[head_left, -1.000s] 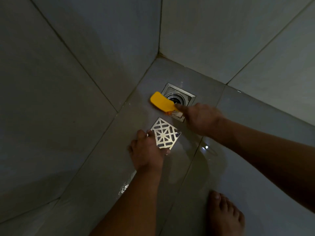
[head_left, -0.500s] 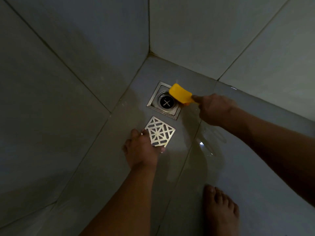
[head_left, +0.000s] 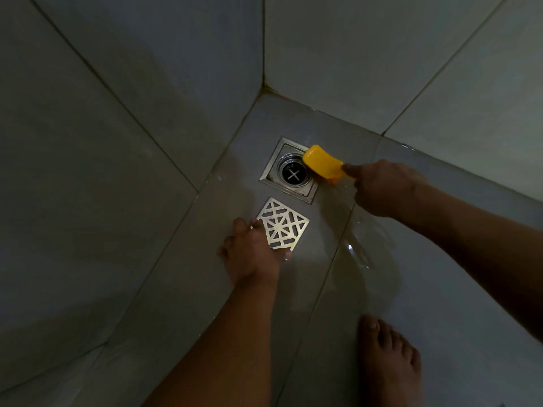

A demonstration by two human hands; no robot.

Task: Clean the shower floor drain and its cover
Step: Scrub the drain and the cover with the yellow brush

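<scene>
A dim shower corner seen from above: two grey tiled walls (head_left: 132, 113) meet at the top centre, and a wet tiled floor (head_left: 182, 289) spreads out below them. Bare floor lies to the left of the person's left arm and between the two arms. A bare foot (head_left: 388, 359) stands on the floor at the lower right, well apart from the drain. The right hand (head_left: 382, 189) reaches in from the right, fingers curled round the handle of a yellow brush (head_left: 321, 163), forefinger stretched along it; the brush head lies over the upper right edge of the drain (head_left: 291, 171). The drain is an open square metal frame set into the floor near the corner, with a round hole and a cross inside. Just below it, apart from the frame, the square patterned metal cover (head_left: 283, 224) lies on the floor. The left hand (head_left: 252, 254) holds the cover's lower left edge, fingers curled over its rim
</scene>
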